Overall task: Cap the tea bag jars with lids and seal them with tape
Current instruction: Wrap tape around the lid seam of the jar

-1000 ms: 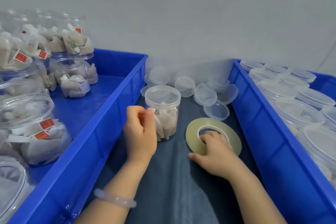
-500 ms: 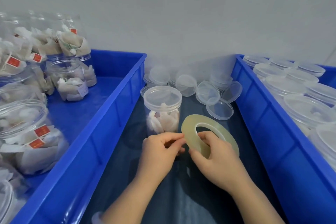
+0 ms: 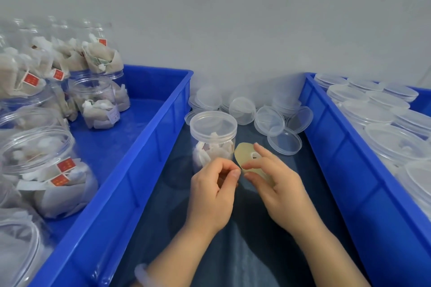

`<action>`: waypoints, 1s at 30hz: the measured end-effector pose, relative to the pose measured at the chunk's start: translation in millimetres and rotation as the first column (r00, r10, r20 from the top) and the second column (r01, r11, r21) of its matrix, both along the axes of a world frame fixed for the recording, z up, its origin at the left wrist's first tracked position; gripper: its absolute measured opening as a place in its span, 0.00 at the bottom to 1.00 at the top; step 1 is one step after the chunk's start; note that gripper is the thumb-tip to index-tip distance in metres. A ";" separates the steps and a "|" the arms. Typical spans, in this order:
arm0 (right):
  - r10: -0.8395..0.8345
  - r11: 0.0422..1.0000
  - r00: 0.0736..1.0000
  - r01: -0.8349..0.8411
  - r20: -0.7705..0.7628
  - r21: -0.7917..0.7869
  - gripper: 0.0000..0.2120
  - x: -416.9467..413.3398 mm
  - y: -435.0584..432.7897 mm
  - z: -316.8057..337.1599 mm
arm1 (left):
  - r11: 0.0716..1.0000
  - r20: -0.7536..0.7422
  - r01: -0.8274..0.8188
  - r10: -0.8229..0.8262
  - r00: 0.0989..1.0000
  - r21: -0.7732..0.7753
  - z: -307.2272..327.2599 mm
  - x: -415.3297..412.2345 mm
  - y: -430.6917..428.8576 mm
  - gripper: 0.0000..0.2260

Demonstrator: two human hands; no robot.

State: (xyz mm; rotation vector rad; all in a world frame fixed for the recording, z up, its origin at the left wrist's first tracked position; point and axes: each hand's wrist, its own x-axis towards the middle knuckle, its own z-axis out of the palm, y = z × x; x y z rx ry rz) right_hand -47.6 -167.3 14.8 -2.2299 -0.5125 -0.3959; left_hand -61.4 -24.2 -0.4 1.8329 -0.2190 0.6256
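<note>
the left hand [image 3: 213, 193] and right hand [image 3: 279, 191] met in front of the capped jar [image 3: 213, 144], both closed on the tape roll [image 3: 242, 153]. the right hand gripped the roll with thumb below and fingers over its far face. the left hand's thumb and forefinger pinched at the roll's near edge; whether they had caught the loose end could not be told.

a second before, the roll lay flat on the desk [image 3: 233, 251] under the right hand, and the left hand was up at the jar's lid [image 3: 213, 123]. now the roll was lifted and tipped on edge, just beside the jar. capping looked finished for this jar, and sealing seemed about to start.

the roll was a thin, flat ring, pale yellow and translucent. the jar was clear, rigid plastic, a squat cylinder with papery tea bags inside. loose lids [image 3: 268, 121], shallow clear discs, lay heaped behind it. open jars [image 3: 37, 158] filled the left blue bin [image 3: 163, 128]; lidded jars [image 3: 384, 142] filled the right blue bin [image 3: 338, 146].
</note>
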 end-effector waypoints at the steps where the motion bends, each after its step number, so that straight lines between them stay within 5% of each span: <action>1: 0.020 1.000 1.000 -0.019 -0.018 0.008 0.06 2.6 -1.0 6.1 | 1.000 0.028 -0.012 0.012 1.000 0.022 1.7 -0.3 -1.0 0.05; 7: -0.042 0.999 0.991 0.043 -0.129 0.006 0.11 32.1 -10.3 55.1 | 0.912 0.473 -0.377 0.265 0.840 0.159 28.4 20.5 15.0 0.12; 9: -0.012 0.995 0.990 -0.002 -0.138 -0.102 0.09 39.6 -8.3 64.4 | 0.918 0.270 -0.354 0.300 0.915 0.178 34.7 35.2 19.7 0.26; 11: 0.032 0.987 0.986 -0.057 -0.162 -0.150 0.06 45.3 -2.6 67.6 | 0.975 0.082 -0.192 0.184 0.980 0.111 32.3 47.1 19.1 0.28; 15: 0.087 0.978 0.976 -0.122 -0.199 -0.171 0.09 52.5 1.0 65.6 | 0.993 0.150 -0.101 0.108 0.983 -0.054 13.7 59.8 21.5 0.24; 20: 0.113 0.971 0.966 -0.157 -0.231 -0.178 0.09 56.1 -0.5 65.3 | 0.998 0.163 -0.040 0.048 0.986 -0.054 6.9 62.5 22.8 0.32; 30: 0.097 0.988 0.975 -0.118 -0.199 -0.095 0.10 59.7 7.8 59.8 | 0.990 0.135 -0.123 0.132 0.982 -0.075 7.8 60.5 19.9 0.31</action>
